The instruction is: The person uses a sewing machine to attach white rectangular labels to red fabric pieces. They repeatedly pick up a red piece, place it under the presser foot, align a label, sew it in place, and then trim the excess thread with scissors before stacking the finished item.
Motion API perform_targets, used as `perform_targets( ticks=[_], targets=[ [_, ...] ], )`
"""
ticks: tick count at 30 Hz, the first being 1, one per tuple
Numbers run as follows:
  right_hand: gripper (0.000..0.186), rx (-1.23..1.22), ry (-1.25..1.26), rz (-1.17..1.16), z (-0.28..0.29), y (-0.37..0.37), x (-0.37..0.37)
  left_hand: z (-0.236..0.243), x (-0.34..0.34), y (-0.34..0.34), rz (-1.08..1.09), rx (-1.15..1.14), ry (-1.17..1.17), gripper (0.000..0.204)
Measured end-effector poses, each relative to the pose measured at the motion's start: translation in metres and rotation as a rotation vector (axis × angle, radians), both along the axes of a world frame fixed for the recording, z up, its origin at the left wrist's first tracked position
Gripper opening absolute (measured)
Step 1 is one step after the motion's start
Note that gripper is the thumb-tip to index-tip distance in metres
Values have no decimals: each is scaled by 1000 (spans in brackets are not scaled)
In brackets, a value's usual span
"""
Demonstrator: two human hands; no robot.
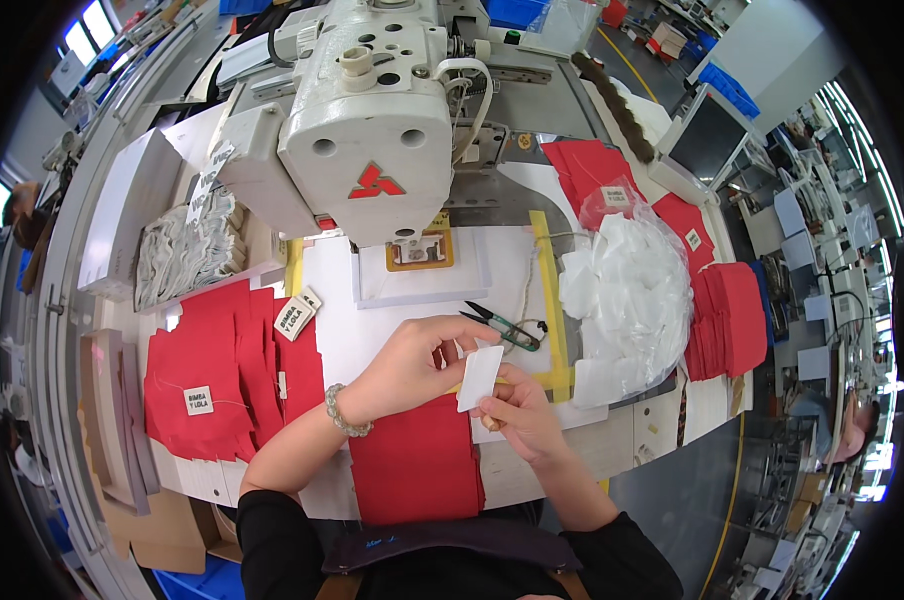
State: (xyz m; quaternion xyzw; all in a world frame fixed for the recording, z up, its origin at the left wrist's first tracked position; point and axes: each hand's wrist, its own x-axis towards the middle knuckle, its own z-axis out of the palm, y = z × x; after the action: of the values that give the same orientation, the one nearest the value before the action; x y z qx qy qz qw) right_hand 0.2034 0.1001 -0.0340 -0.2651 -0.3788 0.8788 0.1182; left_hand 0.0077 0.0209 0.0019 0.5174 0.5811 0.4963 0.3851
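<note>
In front of the sewing machine, a small white rectangular piece [481, 378] is held upright between my two hands. My left hand [404, 368], with a beaded bracelet at the wrist, is closed with its fingertips pinching the piece from the left and top. My right hand [525, 412] grips its lower right edge between thumb and fingers. Beneath my hands lies a stack of red fabric pieces [412, 465] at the table's front edge. Just beyond them rest dark-handled thread snips [512, 332], blades pointing left.
A white industrial sewing machine [362, 130] fills the far middle. On the left are red fabric pieces [197, 350], loose labels [295, 318] and a box of folded labels [190, 250]. Right: a clear bag of white pieces [627, 300], more red fabric [729, 320], a monitor [707, 140].
</note>
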Motion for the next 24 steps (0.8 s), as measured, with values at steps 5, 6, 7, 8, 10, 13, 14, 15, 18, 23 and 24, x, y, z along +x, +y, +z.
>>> perform_targets(
  ticks=[5, 6, 7, 8, 10, 13, 14, 15, 18, 23, 24],
  targets=[
    [16, -45, 50, -24, -23, -1, 5, -1, 3, 1, 8, -27, -56, 38],
    [16, -46, 56, -53, -21, -1, 3, -1, 5, 0, -3, -35, -52, 38],
    [15, -47, 61, -81, -16, -3, -1, 0, 7, 0, -14, -42, -47, 38],
    [15, -49, 67, -109, -13, -3, -3, 0, 8, 0, -25, -49, -42, 38],
    [15, 19, -8, -172, -13, -1, -3, 0, 8, 0, -9, -27, 10, 38],
    [15, 155, -56, -205, -18, 9, 4, 3, 5, 0, 17, -18, 26, 37],
    [15, 206, -62, -206, -20, 13, 8, 4, 4, -1, 26, -20, 20, 37],
    [15, 179, -54, -210, -18, 16, 9, 3, 3, -1, 29, -22, 9, 37],
    [15, 118, -40, -227, -8, 22, 8, 0, 0, -1, 45, -30, -9, 38],
    [16, 478, -226, -351, -1, 58, 24, -2, -8, -2, 87, -2, -69, 33],
    [15, 700, -341, -346, 6, 75, 31, -1, -10, -2, 97, -13, -80, 31]
  ],
)
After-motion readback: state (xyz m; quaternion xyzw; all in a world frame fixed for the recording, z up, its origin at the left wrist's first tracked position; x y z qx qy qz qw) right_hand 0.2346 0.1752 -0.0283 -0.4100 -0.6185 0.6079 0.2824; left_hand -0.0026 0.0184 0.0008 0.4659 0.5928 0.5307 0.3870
